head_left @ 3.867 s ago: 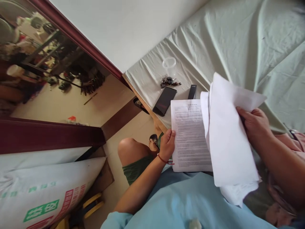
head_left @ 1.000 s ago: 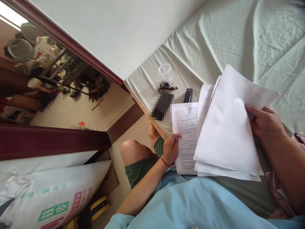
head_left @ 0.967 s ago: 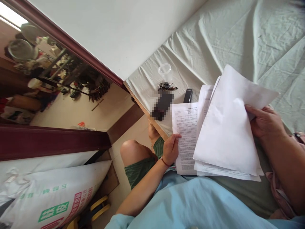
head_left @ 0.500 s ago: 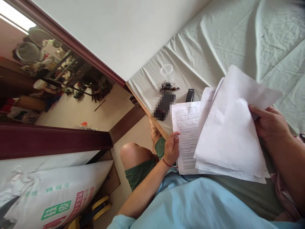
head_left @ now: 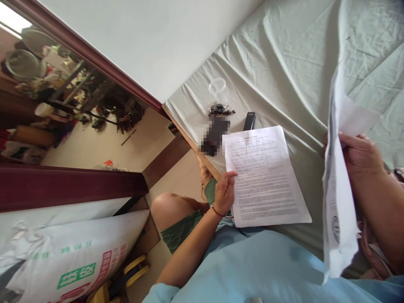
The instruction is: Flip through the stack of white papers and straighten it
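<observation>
My left hand (head_left: pixel 224 190) grips the left edge of a printed sheet of paper (head_left: pixel 263 179), thumb on top and fingers underneath. Lines of small text cover its face. My right hand (head_left: pixel 362 158) is closed on several other sheets of paper (head_left: pixel 336 198), held nearly edge-on to me at the right, apart from the printed sheet. A round stamp-like mark shows low on them. Just beyond the printed sheet's top edge lies a black stapler-like object (head_left: pixel 249 121), partly covered by the sheet.
On the pale green cloth (head_left: pixel 284 75) are a clear plastic cup (head_left: pixel 217 87), a bunch of keys (head_left: pixel 219 110) and a blurred-out dark object (head_left: pixel 215 136). A white wall (head_left: pixel 151 42) stands beyond. Large printed sacks (head_left: pixel 78 252) are at the lower left.
My right hand has drawn its sheets to the right and turned them edge-on, away from the printed sheet. That sheet's whole face now shows. My left hand keeps its hold.
</observation>
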Demonstrator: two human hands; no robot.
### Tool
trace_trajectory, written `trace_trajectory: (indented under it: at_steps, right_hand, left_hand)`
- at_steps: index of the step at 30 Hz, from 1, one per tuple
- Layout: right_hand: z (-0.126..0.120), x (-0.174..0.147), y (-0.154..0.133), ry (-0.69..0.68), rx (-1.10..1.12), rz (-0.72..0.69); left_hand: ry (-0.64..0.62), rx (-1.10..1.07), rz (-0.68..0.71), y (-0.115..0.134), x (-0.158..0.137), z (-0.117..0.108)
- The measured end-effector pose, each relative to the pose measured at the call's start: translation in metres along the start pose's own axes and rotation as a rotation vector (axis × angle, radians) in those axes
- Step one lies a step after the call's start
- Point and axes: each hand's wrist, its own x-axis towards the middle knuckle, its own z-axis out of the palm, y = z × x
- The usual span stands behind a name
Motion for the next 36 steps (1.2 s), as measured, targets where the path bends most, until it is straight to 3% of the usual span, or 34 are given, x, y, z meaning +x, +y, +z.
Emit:
trace_trajectory:
  at_steps: [18, 28, 36]
  right_hand:
    - [-0.001, 0.004, 0.005, -0.037, -0.060, -0.003]
    - [0.001, 0.001, 0.005, -0.102, -0.036, -0.002]
    - [-0.004, -0.006, 0.008, -0.149, -0.247, 0.070]
  left_hand:
    - [-0.021, 0.021, 0.013, 0.002, 0.002, 0.000]
    - [0.044, -0.010, -0.050, -0.004, -0.002, 0.005]
    - [0.011, -0.032, -0.044, 0.002, 0.001, 0.003]
